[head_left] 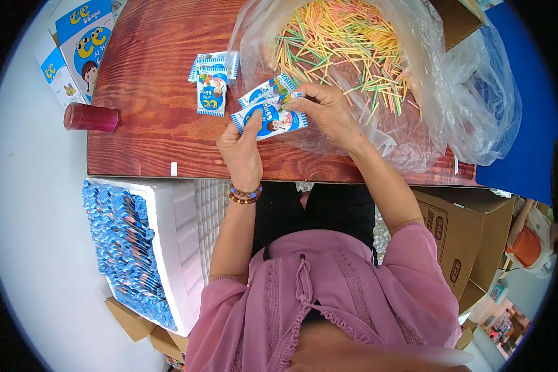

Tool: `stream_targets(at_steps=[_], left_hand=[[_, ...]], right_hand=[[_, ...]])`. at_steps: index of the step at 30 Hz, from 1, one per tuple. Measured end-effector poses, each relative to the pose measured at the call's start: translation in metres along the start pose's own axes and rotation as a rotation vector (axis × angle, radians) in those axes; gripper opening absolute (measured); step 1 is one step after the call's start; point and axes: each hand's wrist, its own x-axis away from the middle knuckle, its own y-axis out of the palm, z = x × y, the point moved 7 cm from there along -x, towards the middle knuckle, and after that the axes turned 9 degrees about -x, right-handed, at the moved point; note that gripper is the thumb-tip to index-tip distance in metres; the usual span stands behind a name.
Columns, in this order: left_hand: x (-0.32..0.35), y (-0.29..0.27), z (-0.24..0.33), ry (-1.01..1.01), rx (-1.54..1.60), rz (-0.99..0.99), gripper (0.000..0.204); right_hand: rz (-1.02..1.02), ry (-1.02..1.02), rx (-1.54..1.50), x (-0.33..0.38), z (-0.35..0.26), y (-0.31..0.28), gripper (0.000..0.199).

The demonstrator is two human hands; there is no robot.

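Both my hands hold a small blue and white packet over the near part of the table. My left hand pinches its left end, with the thumb on top. At the upper right end, my right hand closes its thumb and fingers on the packet's edge. Just behind lies a second blue and white packet, partly covered by the first; whether a hand also holds it I cannot tell. To the left, a few like packets lie overlapping on the table. Thin pastel candy sticks fill a clear plastic bag beyond my right hand.
A dark red cylindrical container lies at the left edge of the wooden table, near printed cartons. Below it stands a white foam box packed with blue packets. A cardboard box stands at right, below a blue surface.
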Motion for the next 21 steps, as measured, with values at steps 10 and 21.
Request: stream_targets(at_steps=[10, 21], left_hand=[[0.011, 0.001, -0.008, -0.121, 0.002, 0.021, 0.01], [0.014, 0.003, -0.012, -0.286, 0.238, 0.052, 0.018]], right_hand=[[0.049, -0.033, -0.082, 0.011, -0.005, 0.006, 0.01], [-0.042, -0.312, -0.069, 0.022, -0.05, -0.012, 0.021]])
